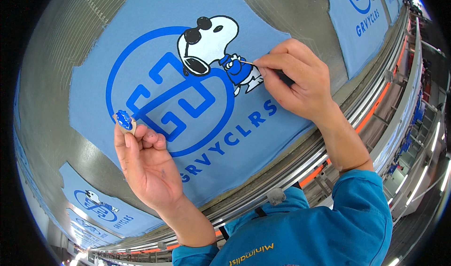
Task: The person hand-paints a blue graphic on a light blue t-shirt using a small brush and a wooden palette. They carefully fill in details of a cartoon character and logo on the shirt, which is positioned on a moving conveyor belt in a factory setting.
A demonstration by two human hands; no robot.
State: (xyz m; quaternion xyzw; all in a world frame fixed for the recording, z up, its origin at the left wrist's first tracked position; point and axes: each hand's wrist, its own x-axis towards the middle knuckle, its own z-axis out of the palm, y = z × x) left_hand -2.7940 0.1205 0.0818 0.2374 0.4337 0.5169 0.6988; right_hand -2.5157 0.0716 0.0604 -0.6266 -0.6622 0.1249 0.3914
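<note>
Touch-up of the print on the blue cloth (282,125), at centre. Judgement: keep strokes short, tip light, stay inside the outline.

Right hand (296,80), at 1 o'clock: fingers pinched tight on a thin brush (282,74), tip on the dog figure (235,71).

Left hand (145,165), at 8 o'clock: fingers curled, thumb and forefinger gripping a paint dab (124,120).

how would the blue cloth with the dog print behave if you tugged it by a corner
The blue cloth would probably be floppy and light: it lies thin and flat on the metal table. It may drag rather than slide freely, since it looks smoothed down. The blue paint near the fine brush could smear if wet.
</note>
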